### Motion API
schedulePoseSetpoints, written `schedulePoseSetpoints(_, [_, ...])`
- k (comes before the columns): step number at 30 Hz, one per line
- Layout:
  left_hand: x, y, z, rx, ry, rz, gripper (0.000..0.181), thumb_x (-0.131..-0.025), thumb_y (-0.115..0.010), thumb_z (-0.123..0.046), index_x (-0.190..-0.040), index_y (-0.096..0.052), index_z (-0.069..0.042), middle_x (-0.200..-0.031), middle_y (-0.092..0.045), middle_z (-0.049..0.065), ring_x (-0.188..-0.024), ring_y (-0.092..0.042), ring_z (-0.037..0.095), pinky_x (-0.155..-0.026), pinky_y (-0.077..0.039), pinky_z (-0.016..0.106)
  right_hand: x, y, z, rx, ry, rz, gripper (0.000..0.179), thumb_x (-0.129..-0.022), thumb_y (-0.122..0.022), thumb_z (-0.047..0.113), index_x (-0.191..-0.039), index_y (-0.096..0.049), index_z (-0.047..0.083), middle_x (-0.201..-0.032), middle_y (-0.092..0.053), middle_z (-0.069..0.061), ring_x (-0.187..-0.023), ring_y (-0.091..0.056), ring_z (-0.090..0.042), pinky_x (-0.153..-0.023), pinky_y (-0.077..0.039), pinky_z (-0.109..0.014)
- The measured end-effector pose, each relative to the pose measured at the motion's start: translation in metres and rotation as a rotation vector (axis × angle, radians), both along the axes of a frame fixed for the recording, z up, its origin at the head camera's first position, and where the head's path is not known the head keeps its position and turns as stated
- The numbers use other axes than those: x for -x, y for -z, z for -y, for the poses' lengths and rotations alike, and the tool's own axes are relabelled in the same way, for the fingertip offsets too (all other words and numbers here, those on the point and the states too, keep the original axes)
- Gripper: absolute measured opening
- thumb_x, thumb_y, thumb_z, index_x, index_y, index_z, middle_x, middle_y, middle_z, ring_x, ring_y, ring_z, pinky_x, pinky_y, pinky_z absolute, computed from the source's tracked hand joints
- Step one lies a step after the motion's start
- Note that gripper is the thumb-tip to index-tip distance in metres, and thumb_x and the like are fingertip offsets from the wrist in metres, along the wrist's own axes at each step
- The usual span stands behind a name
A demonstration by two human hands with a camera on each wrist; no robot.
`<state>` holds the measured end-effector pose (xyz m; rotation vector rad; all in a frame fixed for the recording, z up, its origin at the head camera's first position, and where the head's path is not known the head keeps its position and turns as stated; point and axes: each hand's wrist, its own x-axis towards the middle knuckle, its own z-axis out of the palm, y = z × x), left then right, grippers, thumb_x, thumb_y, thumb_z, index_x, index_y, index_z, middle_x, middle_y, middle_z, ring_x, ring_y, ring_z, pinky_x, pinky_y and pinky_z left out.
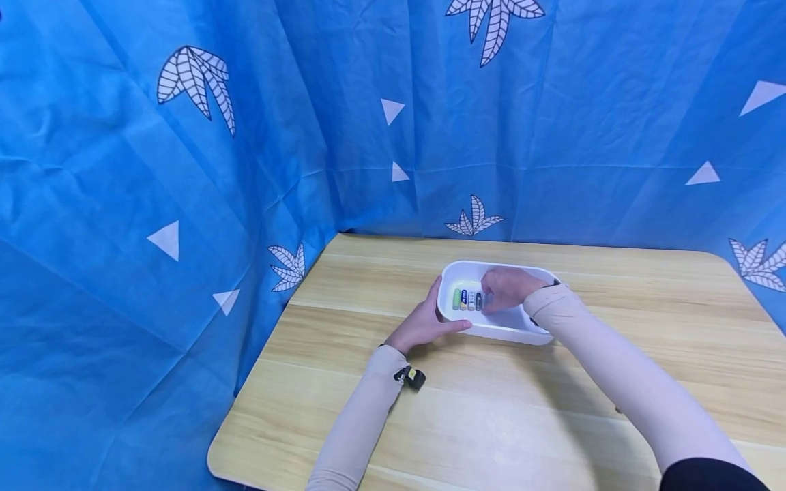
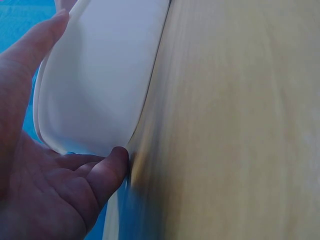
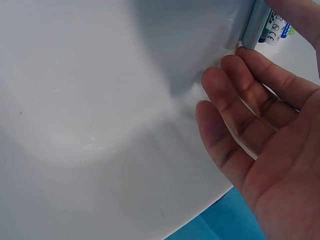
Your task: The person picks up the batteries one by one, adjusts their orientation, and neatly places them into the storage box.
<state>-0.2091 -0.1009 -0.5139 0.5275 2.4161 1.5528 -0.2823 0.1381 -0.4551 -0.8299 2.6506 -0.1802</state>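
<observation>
A white plastic tray [image 1: 505, 333] with rounded corners and raised walls sits on the table. Around its left end is my left hand [image 1: 424, 323], thumb along the near wall and fingers at the end wall. Inside the tray, my right hand [image 1: 508, 289] pinches a grey battery [image 3: 255, 25] between thumb and index finger, the other fingers loosely bent. Left of it stands a row of batteries: green [image 1: 456, 299], blue and yellow [image 1: 464, 299], white [image 1: 471, 301] and dark [image 1: 478, 301]. The left wrist view has the tray's outer wall [image 2: 107, 65] with my fingertips against it.
The light wood table [image 1: 491, 416] has rounded corners. A blue curtain [image 1: 368, 82] with white leaves and triangles hangs along its back and left sides. A small black wrist device [image 1: 413, 377] is strapped to the left forearm.
</observation>
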Motion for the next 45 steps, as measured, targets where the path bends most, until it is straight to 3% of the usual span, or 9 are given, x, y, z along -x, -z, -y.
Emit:
schedulePoseSetpoints(31, [0.0,-0.003,-0.001,-0.03,0.024,0.0,0.121,-0.081,-0.088,-0.043,-0.167,-0.003,-0.031,-0.143,-0.062,0.007,-0.129,-0.063,0.024,-0.115,-0.045,0.05,-0.001,0.0,-0.001,0.007,-0.007,-0.007,0.038,-0.084,-0.084,0.039,-0.108,-0.077,0.011,-0.099,-0.067,-0.001,-0.087,-0.058,-0.016,-0.085,-0.056,-0.036])
schedulePoseSetpoints(37, [0.001,-0.002,-0.002,-0.042,0.029,-0.002,0.121,-0.081,-0.088,-0.044,-0.167,-0.004,-0.032,-0.144,-0.062,0.008,-0.129,-0.063,0.026,-0.115,-0.045,0.052,-0.004,-0.009,-0.006,0.028,0.006,0.005,0.049,-0.084,-0.085,0.041,-0.117,-0.074,0.007,-0.111,-0.07,-0.007,-0.09,-0.06,-0.018,-0.089,-0.058,-0.043])
schedulePoseSetpoints(45, [0.002,0.0,-0.001,-0.053,0.031,-0.003,0.119,-0.081,-0.088,-0.043,-0.167,-0.006,-0.032,-0.143,-0.061,0.008,-0.127,-0.063,0.025,-0.113,-0.045,0.053,-0.015,-0.036,-0.021,0.052,-0.011,-0.098,0.042,-0.09,-0.081,0.03,-0.12,-0.072,0.002,-0.116,-0.072,-0.016,-0.096,-0.066,-0.025,-0.09,-0.059,-0.049])
